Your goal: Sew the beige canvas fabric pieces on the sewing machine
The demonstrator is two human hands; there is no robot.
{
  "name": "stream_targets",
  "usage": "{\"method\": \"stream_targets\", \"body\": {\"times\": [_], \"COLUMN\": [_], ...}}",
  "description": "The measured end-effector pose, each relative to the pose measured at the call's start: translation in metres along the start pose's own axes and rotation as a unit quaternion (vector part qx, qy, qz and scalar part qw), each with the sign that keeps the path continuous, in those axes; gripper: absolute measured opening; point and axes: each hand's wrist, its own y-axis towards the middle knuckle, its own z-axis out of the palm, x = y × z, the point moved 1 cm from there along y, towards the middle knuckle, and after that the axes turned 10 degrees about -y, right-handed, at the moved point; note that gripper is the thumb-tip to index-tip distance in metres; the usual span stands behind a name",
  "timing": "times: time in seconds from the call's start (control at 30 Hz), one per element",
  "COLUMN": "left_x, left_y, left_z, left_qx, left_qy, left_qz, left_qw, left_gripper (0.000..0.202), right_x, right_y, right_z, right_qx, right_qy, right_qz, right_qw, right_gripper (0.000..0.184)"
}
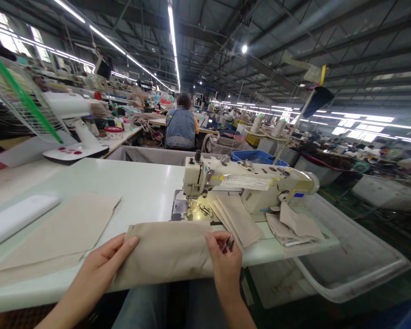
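Note:
A beige fabric piece (167, 251) is stretched between my two hands at the table's front edge, just before the sewing machine (226, 178). My left hand (111, 256) pinches its left end, thumb on top. At the upper right corner my right hand (224, 258) grips the cloth between thumb and fingers. Small dark-bladed thread snips (228, 243) are also tucked in that right hand. Folded beige pieces (241, 221) lie right of the needle area. More flat beige panels (65, 228) are stacked to the left.
A crumpled beige bundle (294, 224) rests at the table's right end, above a clear plastic bin (356, 256). On the left are a white box-like slab (20, 217) and a fan (68, 114). Behind the machine stands a blue basket (260, 157); a person (181, 128) sits farther back.

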Motion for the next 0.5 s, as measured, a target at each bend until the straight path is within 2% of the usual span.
{"method": "stream_targets", "body": {"times": [0.1, 0.23, 0.5], "left_x": [0.0035, 0.0068, 0.009], "left_y": [0.0004, -0.0001, -0.001], "left_z": [-0.0002, -0.0033, -0.0067], "left_qx": [0.054, 0.051, 0.045], "left_qy": [-0.044, -0.049, -0.047], "left_qz": [-0.057, -0.083, -0.076], "left_qw": [0.996, 0.994, 0.995], "left_gripper": [0.058, 0.062, 0.065], "right_x": [0.0003, 0.0039, 0.0063], "right_y": [0.001, 0.001, 0.0026], "right_z": [-0.0008, -0.0017, -0.0007], "right_qx": [0.028, 0.04, 0.051], "right_qy": [0.01, 0.044, 0.045], "right_qz": [0.005, 0.022, 0.035], "right_qw": [1.0, 0.998, 0.997], "right_gripper": [0.031, 0.028, 0.029]}}
